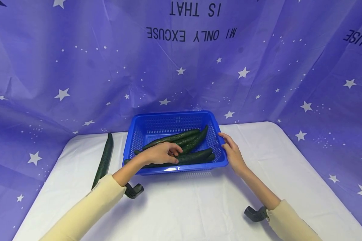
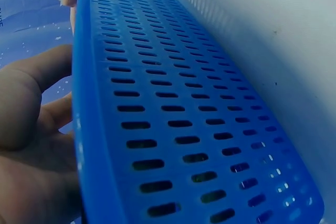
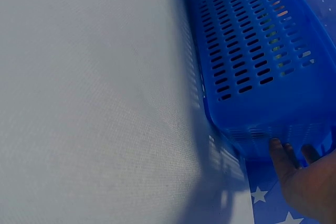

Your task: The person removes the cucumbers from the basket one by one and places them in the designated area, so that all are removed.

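A blue plastic basket (image 1: 175,116) with slotted walls stands on the white table and holds several dark green cucumbers (image 1: 196,156). My left hand (image 1: 161,153) hovers inside it, just over the cucumbers, fingers loosely bent with a gap between thumb and fingertips. In the left wrist view, the basket's front wall (image 2: 157,87) partly hides that hand (image 2: 31,145). At the basket's right end, my right hand (image 1: 233,154) touches the rim from outside. The right wrist view has that hand's fingers (image 3: 281,158) against the end wall. Another cucumber (image 1: 104,164) lies on the table left of the basket, partly behind my left sleeve.
White cloth (image 1: 187,207) covers the table in front of the basket. A purple star-printed curtain (image 1: 181,83) hangs close behind the basket and along both sides. Dark camera mounts (image 1: 134,190) project from both wrists.
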Motion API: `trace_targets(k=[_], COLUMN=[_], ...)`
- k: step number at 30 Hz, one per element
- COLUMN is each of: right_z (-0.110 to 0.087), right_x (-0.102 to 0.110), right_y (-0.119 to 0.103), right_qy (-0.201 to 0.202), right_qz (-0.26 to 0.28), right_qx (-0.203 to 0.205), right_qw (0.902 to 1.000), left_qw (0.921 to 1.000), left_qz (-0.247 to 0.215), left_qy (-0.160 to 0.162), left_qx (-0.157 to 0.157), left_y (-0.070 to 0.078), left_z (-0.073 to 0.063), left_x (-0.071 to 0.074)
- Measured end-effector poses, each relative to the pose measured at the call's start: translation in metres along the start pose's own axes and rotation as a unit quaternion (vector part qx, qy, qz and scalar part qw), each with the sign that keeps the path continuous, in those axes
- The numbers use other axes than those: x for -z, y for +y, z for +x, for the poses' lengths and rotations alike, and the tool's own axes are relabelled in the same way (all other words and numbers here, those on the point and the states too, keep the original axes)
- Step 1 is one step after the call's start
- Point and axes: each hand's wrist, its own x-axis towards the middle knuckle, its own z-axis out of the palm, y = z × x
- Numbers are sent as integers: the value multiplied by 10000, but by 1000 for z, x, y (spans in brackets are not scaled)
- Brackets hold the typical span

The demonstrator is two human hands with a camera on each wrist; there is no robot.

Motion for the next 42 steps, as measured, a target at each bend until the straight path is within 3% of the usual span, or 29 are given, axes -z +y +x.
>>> trace_targets(k=[16,23,32,42], right_z=[-1,-1,0,0], right_x=[-1,1,0,0], right_y=[-1,-1,1,1], right_qy=[-16,-2,17,5], right_qz=[40,41,25,67], right_qx=[77,31,44,6], right_qw=[10000,10000,10000,10000], left_qw=[9959,9985,9974,9901], left_qz=[756,502,636,988], left_qy=[-107,51,323,958], left_qx=[494,208,-36,-275], left_y=[8,4,4,12], left_z=[6,6,2,-15], left_x=[-1,-4,-4,17])
